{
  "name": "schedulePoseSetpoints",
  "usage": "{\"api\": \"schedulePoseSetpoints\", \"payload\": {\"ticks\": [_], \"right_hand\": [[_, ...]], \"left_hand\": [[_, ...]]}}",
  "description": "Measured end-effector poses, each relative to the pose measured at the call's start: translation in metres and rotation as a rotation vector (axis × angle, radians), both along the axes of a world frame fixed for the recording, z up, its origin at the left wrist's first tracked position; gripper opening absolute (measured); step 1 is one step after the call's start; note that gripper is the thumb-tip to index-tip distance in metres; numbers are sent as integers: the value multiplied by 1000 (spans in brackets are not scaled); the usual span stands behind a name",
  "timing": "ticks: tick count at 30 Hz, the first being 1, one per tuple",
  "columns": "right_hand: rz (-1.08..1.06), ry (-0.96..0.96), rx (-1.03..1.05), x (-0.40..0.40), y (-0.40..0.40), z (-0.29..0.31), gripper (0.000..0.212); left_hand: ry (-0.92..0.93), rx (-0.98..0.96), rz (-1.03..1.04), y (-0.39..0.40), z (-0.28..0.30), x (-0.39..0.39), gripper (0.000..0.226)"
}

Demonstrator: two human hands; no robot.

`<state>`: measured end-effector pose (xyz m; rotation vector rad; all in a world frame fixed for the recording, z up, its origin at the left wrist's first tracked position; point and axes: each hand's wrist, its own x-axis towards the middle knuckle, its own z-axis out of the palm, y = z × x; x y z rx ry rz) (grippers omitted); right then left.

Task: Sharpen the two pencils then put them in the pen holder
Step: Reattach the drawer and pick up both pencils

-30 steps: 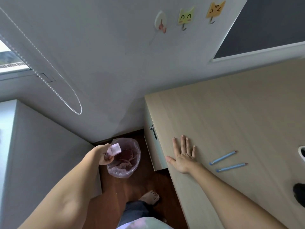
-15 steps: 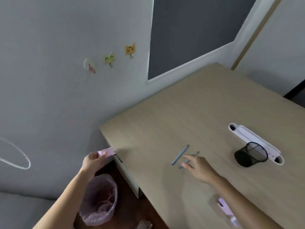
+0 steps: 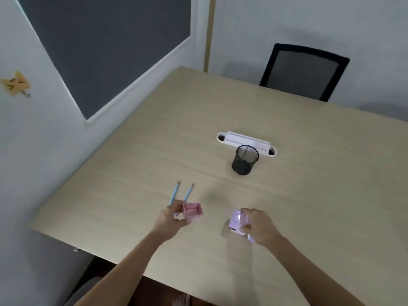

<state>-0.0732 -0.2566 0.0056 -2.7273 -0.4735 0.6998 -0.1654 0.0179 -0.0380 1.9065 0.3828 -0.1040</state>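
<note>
Two blue pencils (image 3: pixel 188 192) lie side by side on the wooden table (image 3: pixel 309 195), tips pointing away from me. My left hand (image 3: pixel 174 217) sits just in front of them and holds a small pink open tray of the sharpener (image 3: pixel 192 212). My right hand (image 3: pixel 257 225) grips the pale purple sharpener body (image 3: pixel 236 221) resting on the table to the right. A black mesh pen holder (image 3: pixel 244 160) stands upright farther back, apart from both hands.
A white socket strip (image 3: pixel 234 138) lies right behind the pen holder. A black mesh chair (image 3: pixel 302 71) stands at the table's far side. A wall with a dark board and a cat-shaped hook (image 3: pixel 16 85) runs along the left. The table's near edge is close to my body.
My view swung from the bin on the floor up to the table. My left hand carried the pink tray from over the bin to the pencils. My right hand took hold of the sharpener body.
</note>
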Motion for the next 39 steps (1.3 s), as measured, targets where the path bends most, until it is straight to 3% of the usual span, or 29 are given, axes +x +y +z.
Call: {"api": "schedulePoseSetpoints", "payload": {"ticks": [6, 9, 12, 18, 21, 28, 39], "right_hand": [[-17, 35, 10, 4, 3, 5, 28], [-1, 48, -23, 7, 3, 3, 33], [29, 27, -5, 8, 2, 2, 24], [70, 2, -19, 10, 0, -1, 23], [72, 0, 2, 11, 0, -3, 31], [89, -14, -7, 13, -1, -8, 24], [110, -33, -18, 13, -1, -11, 31]], "left_hand": [[51, 91, -282, -59, -18, 32, 48], [57, 85, -273, -73, -25, 41, 50], [46, 84, -243, -74, -32, 46, 52], [26, 158, -386, -72, -31, 58, 52], [8, 125, -369, -80, -35, 58, 49], [1, 27, -311, -76, -41, 61, 56], [-39, 21, -264, -87, -49, 49, 56]]}}
